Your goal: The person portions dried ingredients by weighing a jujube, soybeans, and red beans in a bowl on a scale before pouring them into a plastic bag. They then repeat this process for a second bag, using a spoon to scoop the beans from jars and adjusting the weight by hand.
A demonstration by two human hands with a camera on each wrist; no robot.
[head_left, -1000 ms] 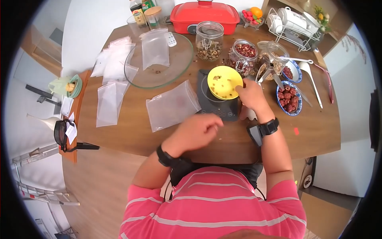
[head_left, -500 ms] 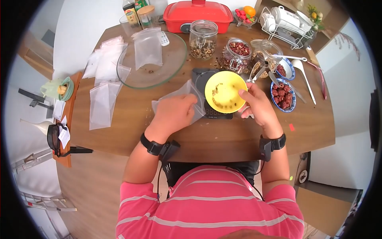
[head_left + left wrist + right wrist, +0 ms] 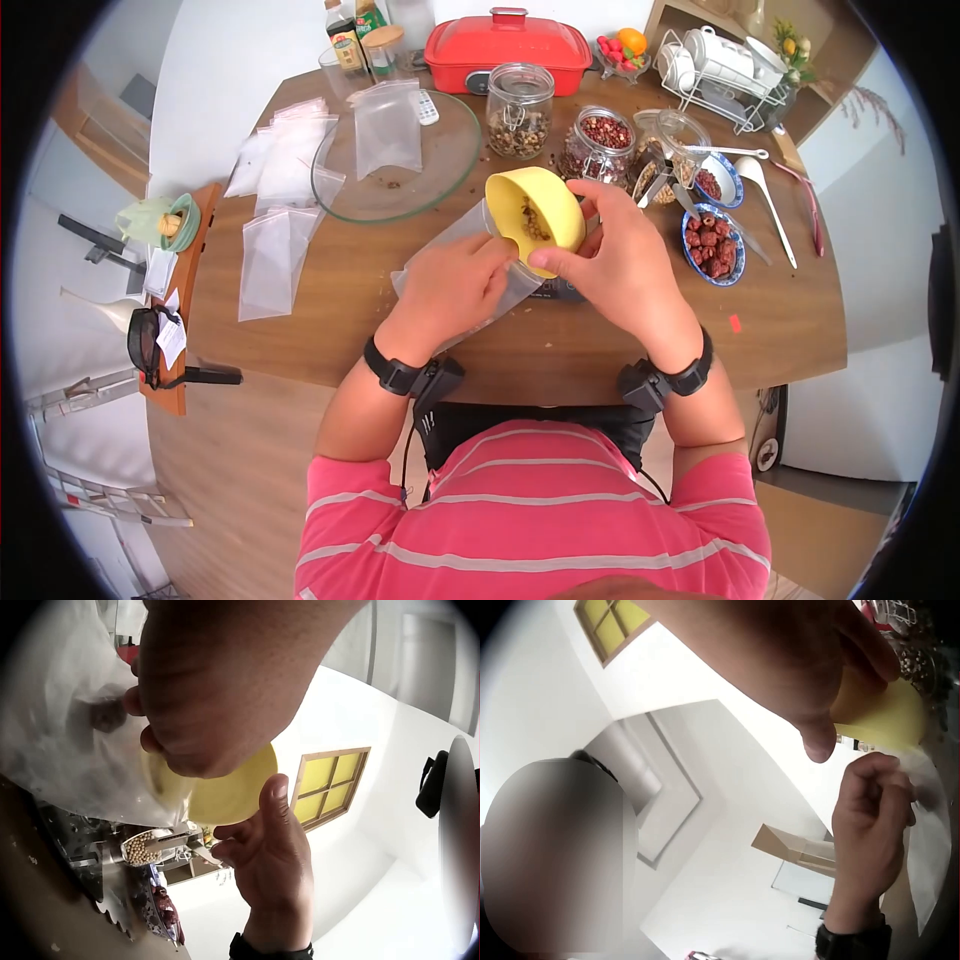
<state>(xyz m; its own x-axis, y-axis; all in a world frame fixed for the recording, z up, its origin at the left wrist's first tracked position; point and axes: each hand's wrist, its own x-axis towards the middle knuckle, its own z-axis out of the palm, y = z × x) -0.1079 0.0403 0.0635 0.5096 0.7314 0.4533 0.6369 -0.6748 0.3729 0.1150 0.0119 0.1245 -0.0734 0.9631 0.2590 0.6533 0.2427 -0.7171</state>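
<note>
My right hand (image 3: 625, 262) grips the yellow bowl (image 3: 540, 190) by its rim and side, tilted to the left, with small brown pieces (image 3: 533, 221) gathered inside. Curled fingers of my left hand (image 3: 446, 296) pinch the clear plastic bag (image 3: 510, 297) by its edge, right against the bowl's lower left side. In the left wrist view the bag (image 3: 60, 712) hangs beside the yellow bowl (image 3: 232, 787), whose rim overlaps the bag's edge. Much of the black scale (image 3: 566, 290) is hidden under the bag, bowl and hands.
Behind the bowl stand glass jars (image 3: 519, 112) of dried goods and a red cooker (image 3: 508, 55). Blue-patterned bowls, one with red dates (image 3: 712, 246), and a white spoon (image 3: 766, 205) are at the right. A round glass plate (image 3: 440, 180) and more bags (image 3: 270, 262) lie at the left.
My left hand has moved from the table's front to the bag and holds its edge. The yellow bowl has left the scale, moved left to the bag and tipped over sideways.
</note>
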